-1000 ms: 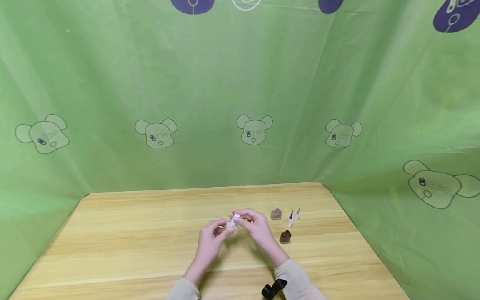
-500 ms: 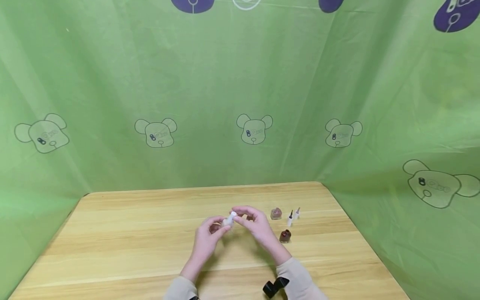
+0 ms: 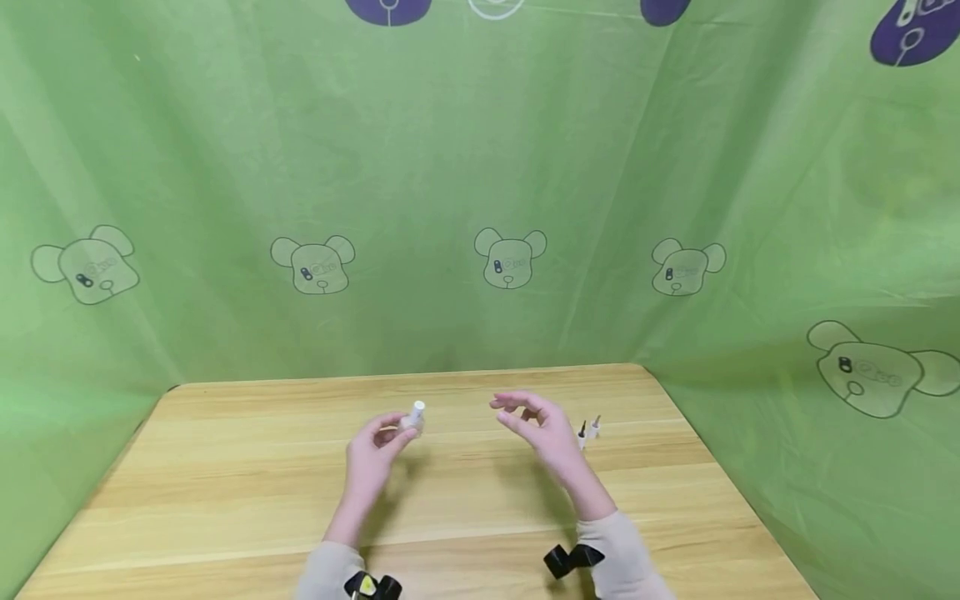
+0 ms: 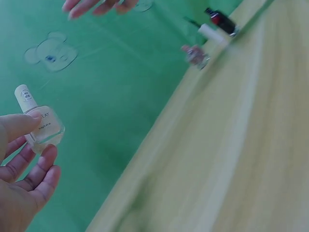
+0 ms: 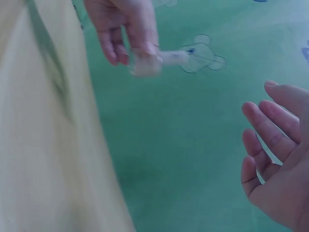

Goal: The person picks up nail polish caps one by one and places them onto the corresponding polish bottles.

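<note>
My left hand (image 3: 371, 452) pinches a small pale nail polish bottle (image 4: 47, 126) between thumb and fingers, raised above the table. Its white cap (image 4: 25, 98) is on and points upward. Apart from it, to the right, my right hand (image 3: 553, 432) hangs in the air with loosely bent fingers and holds nothing. In the left wrist view, a dark red nail polish bottle (image 4: 222, 21) and a pink one (image 4: 197, 56) stand uncapped on the table. My right hand and forearm hide both in the head view.
Two white brush caps stand with their brushes up at the right of the table, one with a dark brush (image 3: 582, 435) and one with a pinkish brush (image 3: 595, 427). A green curtain (image 3: 420, 167) surrounds the wooden table (image 3: 247, 475).
Both hands were together at the pale bottle, the right fingers on its cap. The right hand has let go and moved right; the left has carried the bottle left.
</note>
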A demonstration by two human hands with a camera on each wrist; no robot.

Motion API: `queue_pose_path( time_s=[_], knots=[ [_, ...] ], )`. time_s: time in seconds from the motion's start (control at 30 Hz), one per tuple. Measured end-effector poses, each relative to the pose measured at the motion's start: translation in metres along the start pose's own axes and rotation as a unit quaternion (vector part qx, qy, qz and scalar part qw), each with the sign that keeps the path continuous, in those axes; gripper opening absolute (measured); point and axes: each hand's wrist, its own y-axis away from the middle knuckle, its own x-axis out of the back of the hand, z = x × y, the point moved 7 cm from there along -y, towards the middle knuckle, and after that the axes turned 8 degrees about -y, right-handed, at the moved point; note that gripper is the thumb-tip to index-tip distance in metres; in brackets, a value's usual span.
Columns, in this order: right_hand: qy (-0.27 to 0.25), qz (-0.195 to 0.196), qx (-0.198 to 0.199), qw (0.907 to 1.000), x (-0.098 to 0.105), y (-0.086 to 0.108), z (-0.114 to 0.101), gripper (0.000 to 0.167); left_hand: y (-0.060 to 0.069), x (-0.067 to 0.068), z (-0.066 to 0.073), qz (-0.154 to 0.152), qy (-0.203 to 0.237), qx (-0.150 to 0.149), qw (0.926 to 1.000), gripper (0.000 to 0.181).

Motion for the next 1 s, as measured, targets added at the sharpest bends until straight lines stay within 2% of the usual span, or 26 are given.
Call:
queue_pose_path(
  time_s=[0.13, 0.33, 0.43, 0.63, 1.0],
  knots=[
    [0.006, 0.012, 0.015, 0.9998, 0.015, -0.001, -0.011, 0.026, -0.006, 0.016, -0.003, 0.014, -0.003, 0.020, 0.9997, 0.038],
    [-0.016, 0.035, -0.013, 0.9992, 0.038, 0.001, -0.015, 0.027, -0.015, 0.034, -0.009, 0.037, -0.010, 0.034, 0.9987, 0.038],
    [-0.020, 0.051, -0.012, 0.9984, 0.049, 0.004, -0.016, 0.028, -0.019, 0.040, -0.012, 0.044, -0.016, 0.036, 0.9983, 0.037],
    [-0.014, 0.083, 0.004, 0.9964, 0.073, 0.014, -0.014, 0.026, -0.027, 0.049, -0.018, 0.047, -0.042, 0.037, 0.9973, 0.036],
    [-0.014, 0.131, -0.015, 0.9912, 0.116, 0.030, -0.007, 0.028, -0.045, 0.051, -0.034, 0.021, -0.079, 0.034, 0.9960, 0.036]
  ],
)
